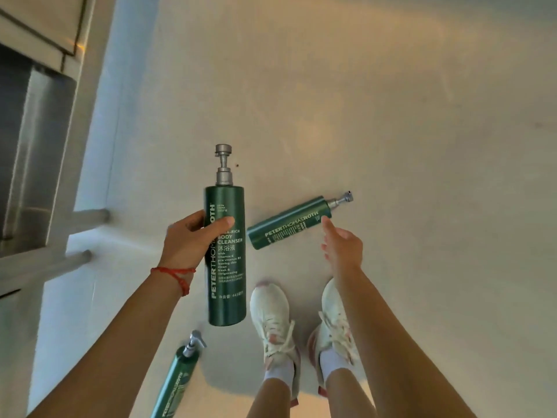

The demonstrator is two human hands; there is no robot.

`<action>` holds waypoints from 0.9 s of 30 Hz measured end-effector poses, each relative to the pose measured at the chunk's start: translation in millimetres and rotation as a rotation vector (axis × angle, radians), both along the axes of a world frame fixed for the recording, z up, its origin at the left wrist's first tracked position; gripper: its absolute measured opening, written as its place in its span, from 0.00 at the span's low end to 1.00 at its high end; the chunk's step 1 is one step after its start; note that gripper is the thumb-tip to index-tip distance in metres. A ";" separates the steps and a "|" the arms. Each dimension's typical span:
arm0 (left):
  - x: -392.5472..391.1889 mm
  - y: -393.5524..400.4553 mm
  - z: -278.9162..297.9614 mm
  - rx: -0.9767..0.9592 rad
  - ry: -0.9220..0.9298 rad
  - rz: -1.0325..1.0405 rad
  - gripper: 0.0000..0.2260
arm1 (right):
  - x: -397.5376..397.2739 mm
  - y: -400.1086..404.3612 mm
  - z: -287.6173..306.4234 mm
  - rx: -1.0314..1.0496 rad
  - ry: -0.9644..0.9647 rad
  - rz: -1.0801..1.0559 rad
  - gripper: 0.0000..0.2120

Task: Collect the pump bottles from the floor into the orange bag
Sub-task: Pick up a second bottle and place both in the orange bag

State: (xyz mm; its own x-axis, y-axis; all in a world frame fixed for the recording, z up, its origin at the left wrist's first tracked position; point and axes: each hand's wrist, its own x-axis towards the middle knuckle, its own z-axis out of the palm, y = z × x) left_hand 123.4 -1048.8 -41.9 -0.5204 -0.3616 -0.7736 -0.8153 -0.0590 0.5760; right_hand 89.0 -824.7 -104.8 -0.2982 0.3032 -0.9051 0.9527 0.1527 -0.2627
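My left hand (193, 236) grips a tall green pump bottle (226, 282) around its upper body and holds it above the floor, silver pump pointing away from me. A second green pump bottle (286, 229) lies on its side on the pale floor just ahead of my feet, pump to the right. My right hand (342, 247) hovers over it with fingers apart, one fingertip near its shoulder, holding nothing. A third green bottle (177, 381) lies on the floor at the lower left, partly behind my left forearm. The orange bag is not in view.
My two white sneakers (301, 324) stand on the floor right behind the lying bottle. A metal-framed fixture with horizontal bars (45, 236) runs along the left side. The pale floor (391, 131) stretches ahead and to the right.
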 end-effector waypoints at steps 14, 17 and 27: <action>25.3 -28.6 -93.9 -0.001 -0.074 -0.040 0.08 | -10.5 -25.6 -114.3 -0.006 0.078 -0.320 0.14; 22.7 -24.1 -78.1 0.002 -0.058 -0.023 0.04 | -7.5 -15.5 -93.2 -0.125 0.130 -0.300 0.12; -12.5 14.0 61.2 0.058 0.016 -0.032 0.07 | -32.1 33.4 104.9 -0.305 0.304 0.092 0.13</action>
